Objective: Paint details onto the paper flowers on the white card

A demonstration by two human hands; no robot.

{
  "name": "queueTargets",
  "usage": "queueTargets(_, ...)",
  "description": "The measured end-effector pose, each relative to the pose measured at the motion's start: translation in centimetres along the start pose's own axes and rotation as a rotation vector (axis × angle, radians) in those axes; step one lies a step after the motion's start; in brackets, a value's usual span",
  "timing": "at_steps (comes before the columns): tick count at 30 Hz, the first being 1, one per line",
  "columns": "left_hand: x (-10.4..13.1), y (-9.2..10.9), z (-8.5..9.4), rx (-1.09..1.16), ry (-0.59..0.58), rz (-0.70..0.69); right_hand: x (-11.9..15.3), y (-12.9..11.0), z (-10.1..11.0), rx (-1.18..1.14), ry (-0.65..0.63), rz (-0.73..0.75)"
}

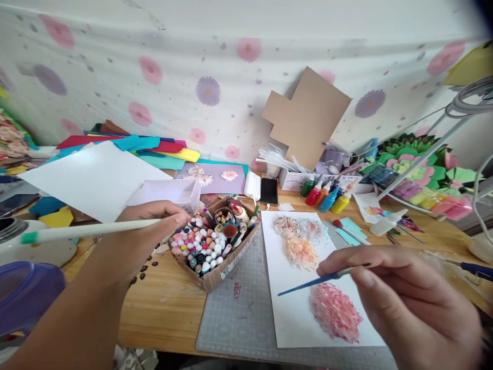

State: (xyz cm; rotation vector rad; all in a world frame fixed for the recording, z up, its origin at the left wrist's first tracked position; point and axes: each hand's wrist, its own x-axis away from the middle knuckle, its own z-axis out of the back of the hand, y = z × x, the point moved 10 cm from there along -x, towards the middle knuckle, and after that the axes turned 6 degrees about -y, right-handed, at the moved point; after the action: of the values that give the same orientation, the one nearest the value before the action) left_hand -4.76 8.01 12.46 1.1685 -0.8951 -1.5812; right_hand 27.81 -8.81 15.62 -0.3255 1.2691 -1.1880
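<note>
My right hand (408, 298), at the lower right, pinches a thin blue paintbrush (308, 284) near its metal end. Its blue handle points left over a white sheet (288, 321). On that sheet are a red-pink textured blot (337, 313), an orange one (302, 253), and speckled dark and pale blue ones. My left hand (165, 216) is closed beside a cardboard box of markers (219, 280). A long pale stick with a green band (96, 228) runs left from its thumb and finger, across the wrist. What the stick's held end looks like is hidden.
A grey cutting mat (231, 318) lies under the sheet. Paint bottles (327, 200), a white box of tools (290, 180) and a cardboard piece (308, 118) stand behind. Coloured papers (162, 159) are at the back left, a purple lid-like object (31, 298) at the lower left.
</note>
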Motion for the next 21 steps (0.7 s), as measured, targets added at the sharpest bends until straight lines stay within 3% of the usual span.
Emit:
queueTargets(2,-0.8,-0.4,-1.4,-0.148,-0.171,0.045,0.3,-0.3,-1.1,0.058,-0.112,0.051)
queueTargets(5,-1.2,-0.2,-2.5,-0.239,-0.274,0.063,1.0,0.1,-1.9,0.119,-0.203,0.101)
queueTargets(13,-0.8,1.6,-4.3,-0.329,-0.314,0.08,1.6,0.1,-1.9,0.204,-0.219,0.201)
queueTargets(16,-0.5,2.0,-4.7,-0.364,-0.38,0.078,1.7,0.6,-1.7,0.231,-0.223,0.151)
queueTargets(21,-0.9,2.6,-3.5,-0.462,-0.33,0.066,1.9,0.8,-1.5,0.227,-0.232,0.147)
